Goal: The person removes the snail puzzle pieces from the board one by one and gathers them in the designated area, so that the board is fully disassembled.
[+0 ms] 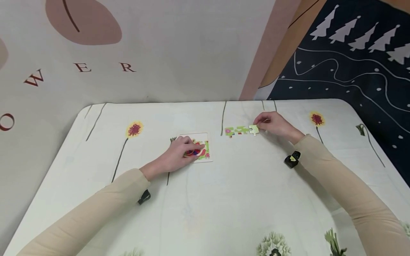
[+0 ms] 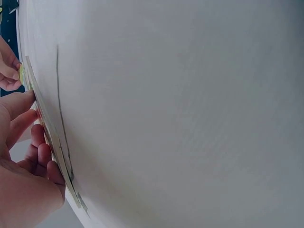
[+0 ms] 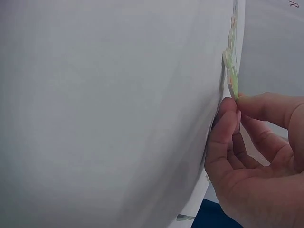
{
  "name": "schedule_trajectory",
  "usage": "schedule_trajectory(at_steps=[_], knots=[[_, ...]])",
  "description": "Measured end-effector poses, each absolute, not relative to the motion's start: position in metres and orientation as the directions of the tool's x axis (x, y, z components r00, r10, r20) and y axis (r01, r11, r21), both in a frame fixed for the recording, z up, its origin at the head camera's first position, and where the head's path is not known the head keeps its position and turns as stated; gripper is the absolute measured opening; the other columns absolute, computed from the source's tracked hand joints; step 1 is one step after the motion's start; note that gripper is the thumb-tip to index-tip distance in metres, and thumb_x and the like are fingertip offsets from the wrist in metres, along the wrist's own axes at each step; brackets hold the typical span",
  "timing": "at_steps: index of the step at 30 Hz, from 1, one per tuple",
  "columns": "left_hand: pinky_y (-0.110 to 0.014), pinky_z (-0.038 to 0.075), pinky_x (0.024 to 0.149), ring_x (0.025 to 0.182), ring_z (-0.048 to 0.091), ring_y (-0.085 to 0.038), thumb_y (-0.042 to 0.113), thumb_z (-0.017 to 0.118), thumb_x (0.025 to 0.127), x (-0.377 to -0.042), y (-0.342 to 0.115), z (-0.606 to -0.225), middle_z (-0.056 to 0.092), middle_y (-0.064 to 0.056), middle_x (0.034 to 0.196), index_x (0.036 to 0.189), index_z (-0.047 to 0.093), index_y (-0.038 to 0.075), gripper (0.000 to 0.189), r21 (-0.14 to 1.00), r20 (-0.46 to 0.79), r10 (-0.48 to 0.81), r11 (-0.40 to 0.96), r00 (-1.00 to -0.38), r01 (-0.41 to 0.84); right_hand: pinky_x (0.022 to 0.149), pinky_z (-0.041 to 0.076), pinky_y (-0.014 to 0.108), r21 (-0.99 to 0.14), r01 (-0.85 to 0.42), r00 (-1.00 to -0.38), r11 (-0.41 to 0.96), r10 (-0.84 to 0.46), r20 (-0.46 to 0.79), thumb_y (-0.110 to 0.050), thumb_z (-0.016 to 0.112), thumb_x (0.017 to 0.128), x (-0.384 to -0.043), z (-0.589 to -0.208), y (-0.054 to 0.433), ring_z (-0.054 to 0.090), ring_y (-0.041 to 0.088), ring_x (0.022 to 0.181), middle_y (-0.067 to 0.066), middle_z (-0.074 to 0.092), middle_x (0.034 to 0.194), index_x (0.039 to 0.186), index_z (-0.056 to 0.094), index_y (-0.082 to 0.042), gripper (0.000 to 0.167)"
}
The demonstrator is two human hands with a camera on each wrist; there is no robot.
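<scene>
My left hand [image 1: 178, 153] rests over a small square jigsaw board [image 1: 208, 146] with a white border, its fingertips touching the picture and covering its left part. The visible picture has red, blue, white and green patches. Farther right, my right hand [image 1: 272, 122] pinches a light green jigsaw piece [image 1: 254, 130] between thumb and fingers. In the right wrist view that piece [image 3: 232, 78] is tilted up from the cloth. Beside it lie more jigsaw pieces [image 1: 241, 130] in a short row, one with a pink patch. The left wrist view shows the board [image 2: 56, 147] edge-on under my left fingers.
A white cloth with printed flowers [image 1: 134, 129] covers the table [image 1: 224, 199]. Behind it stands a pale lettered backdrop [image 1: 179, 64], with a dark tree-print cloth [image 1: 346, 71] at the right. A black wrist device [image 1: 292, 160] hangs at the right cuff.
</scene>
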State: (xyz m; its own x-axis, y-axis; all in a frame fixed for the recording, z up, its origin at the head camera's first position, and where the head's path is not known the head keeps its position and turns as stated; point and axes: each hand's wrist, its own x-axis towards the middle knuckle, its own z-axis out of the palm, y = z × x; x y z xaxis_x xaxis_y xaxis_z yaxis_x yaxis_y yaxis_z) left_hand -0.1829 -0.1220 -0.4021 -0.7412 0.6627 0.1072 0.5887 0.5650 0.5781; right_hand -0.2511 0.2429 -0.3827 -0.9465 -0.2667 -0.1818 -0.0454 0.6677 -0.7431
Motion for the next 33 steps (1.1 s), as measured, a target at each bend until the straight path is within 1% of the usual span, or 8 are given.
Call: schedule_trajectory(at_steps=[7,11,20,23,28,33], knots=[[-0.038,0.030,0.075,0.086,0.041,-0.021,0.010,0.071,0.088,-0.184,-0.122,-0.402,0.053,-0.002,0.093,0.125,0.066,0.007,0.038,0.577,0.111,0.665,0.562,-0.738,0.593,0.091,0.038,0.040,-0.742,-0.069,-0.945,0.667,-0.281,-0.166,-0.001,0.055,0.095,-0.252,-0.382,0.242,0.049,0.027,0.096,0.018,0.058,0.106,0.107,0.064,0.006,0.016],[-0.039,0.030,0.076,0.087,0.041,-0.022,0.010,0.070,0.089,-0.184,-0.122,-0.403,0.053,-0.002,0.094,0.125,0.066,0.007,0.037,0.573,0.107,0.667,0.565,-0.738,0.593,0.090,0.038,0.040,-0.733,-0.053,-0.946,0.678,-0.268,-0.180,-0.003,0.055,0.095,-0.253,-0.382,0.242,0.049,0.028,0.097,0.017,0.058,0.106,0.107,0.064,0.004,0.017],[-0.037,0.031,0.073,0.085,0.041,-0.022,0.011,0.071,0.088,-0.182,-0.122,-0.400,0.052,-0.004,0.091,0.125,0.065,0.005,0.038,0.534,0.118,0.685,0.566,-0.719,0.628,0.091,0.038,0.041,-0.735,-0.050,-0.948,0.676,-0.264,-0.178,-0.006,0.056,0.096,-0.252,-0.383,0.244,0.051,0.028,0.099,0.017,0.058,0.107,0.107,0.064,0.003,0.017],[-0.036,0.031,0.073,0.085,0.041,-0.022,0.010,0.071,0.088,-0.182,-0.122,-0.400,0.053,-0.005,0.092,0.125,0.066,0.005,0.038,0.521,0.123,0.690,0.566,-0.713,0.639,0.087,0.040,0.038,-0.744,-0.055,-0.950,0.666,-0.265,-0.167,-0.007,0.057,0.096,-0.251,-0.384,0.243,0.052,0.027,0.097,0.015,0.059,0.106,0.107,0.064,0.002,0.017],[-0.036,0.032,0.073,0.086,0.042,-0.022,0.009,0.071,0.088,-0.182,-0.124,-0.400,0.054,-0.005,0.094,0.123,0.067,0.006,0.035,0.522,0.126,0.695,0.560,-0.708,0.643,0.079,0.042,0.030,-0.775,-0.085,-0.946,0.626,-0.296,-0.136,-0.007,0.059,0.095,-0.248,-0.383,0.239,0.055,0.025,0.092,0.016,0.060,0.104,0.107,0.065,0.003,0.017],[-0.036,0.034,0.076,0.089,0.042,-0.021,0.007,0.069,0.089,-0.180,-0.128,-0.399,0.054,-0.005,0.098,0.121,0.068,0.006,0.032,0.560,0.115,0.683,0.556,-0.722,0.614,0.081,0.042,0.027,-0.796,-0.140,-0.934,0.589,-0.346,-0.092,-0.005,0.059,0.094,-0.245,-0.380,0.233,0.055,0.025,0.093,0.017,0.062,0.105,0.106,0.066,0.004,0.016]])
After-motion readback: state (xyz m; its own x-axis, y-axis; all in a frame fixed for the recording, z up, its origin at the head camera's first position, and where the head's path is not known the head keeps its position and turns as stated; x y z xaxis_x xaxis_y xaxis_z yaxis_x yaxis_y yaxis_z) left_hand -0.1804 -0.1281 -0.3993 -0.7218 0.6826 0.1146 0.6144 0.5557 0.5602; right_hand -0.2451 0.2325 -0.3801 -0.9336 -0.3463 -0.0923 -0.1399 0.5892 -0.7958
